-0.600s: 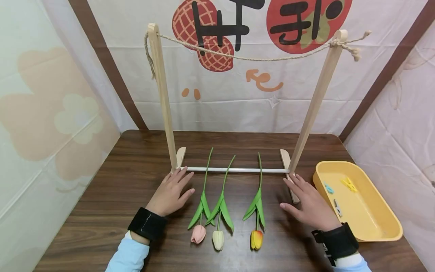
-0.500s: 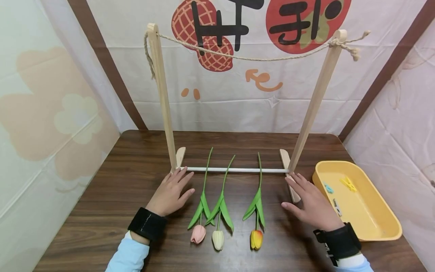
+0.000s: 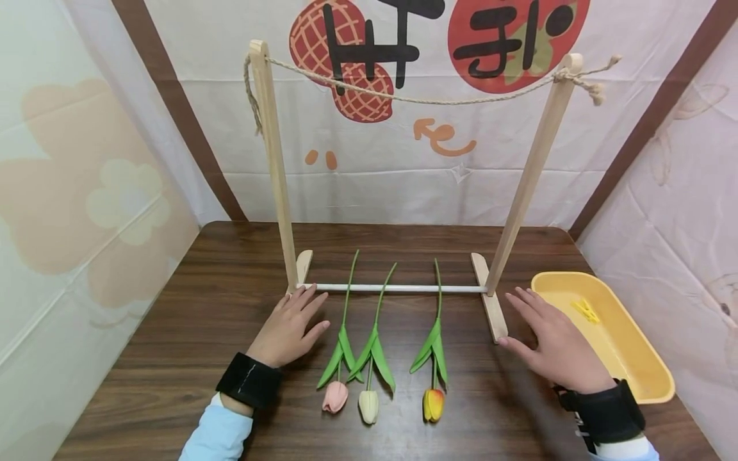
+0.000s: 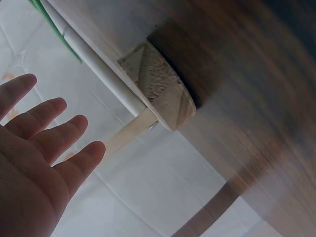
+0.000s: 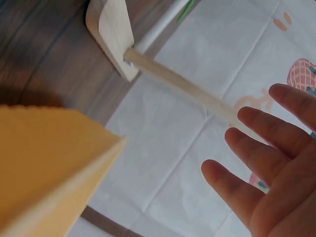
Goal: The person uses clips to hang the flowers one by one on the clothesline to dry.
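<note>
My left hand (image 3: pixel 289 326), fingers spread, lies near the left foot of a wooden stand (image 3: pixel 273 173); in the left wrist view its fingers hold nothing. My right hand (image 3: pixel 562 346) is between the stand's right foot (image 3: pixel 493 314) and a yellow tray (image 3: pixel 657 378), overlapping the tray's near left side, with straight, bare fingers. Between the hands lie a pink tulip (image 3: pixel 335 397), a white tulip (image 3: pixel 368 407) and a yellow-orange tulip (image 3: pixel 434 405), blooms toward me, stems across the white rod (image 3: pixel 403 289). A yellow clothespin (image 3: pixel 585 310) lies in the tray.
A twine rope (image 3: pixel 426 101) sags between the tops of the stand's two posts, knotted at the right one (image 3: pixel 536 166). Printed cloth (image 3: pixel 369 192) hangs behind the brown wooden table (image 3: pixel 173 358) and along both sides.
My right hand has moved right, off the stand's right foot and toward the tray, now covering the blue and grey clothespins there. My left hand and the tulips stay in place.
</note>
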### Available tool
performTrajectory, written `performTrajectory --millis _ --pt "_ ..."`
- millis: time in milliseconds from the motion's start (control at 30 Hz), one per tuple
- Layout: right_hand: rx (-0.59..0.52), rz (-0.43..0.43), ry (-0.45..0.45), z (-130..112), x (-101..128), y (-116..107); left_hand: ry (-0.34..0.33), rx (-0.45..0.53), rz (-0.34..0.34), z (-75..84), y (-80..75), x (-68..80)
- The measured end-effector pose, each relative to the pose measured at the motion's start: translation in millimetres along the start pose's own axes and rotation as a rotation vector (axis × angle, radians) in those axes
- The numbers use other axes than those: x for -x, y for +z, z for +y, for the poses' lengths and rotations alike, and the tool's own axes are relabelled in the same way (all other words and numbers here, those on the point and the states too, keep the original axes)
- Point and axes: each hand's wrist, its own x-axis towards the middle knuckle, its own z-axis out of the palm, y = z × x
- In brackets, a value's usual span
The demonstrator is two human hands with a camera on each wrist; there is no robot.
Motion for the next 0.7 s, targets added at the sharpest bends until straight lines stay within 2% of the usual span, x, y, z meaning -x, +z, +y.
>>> performTrajectory --millis 367,600,700 --pt "0.029 0.023 0.026 23.2 6.1 -34.1 -0.003 -0.008 -0.006 1.4 -1.2 -1.8" --pt "0.021 -0.039 0.131 50.6 10.6 -50.6 0.009 -0.008 0.001 -0.2 0.8 -2.6" --pt "0.032 -0.063 0.138 62.8 11.3 -52.6 0.015 -0.002 0.016 -0.9 1.0 -2.0"
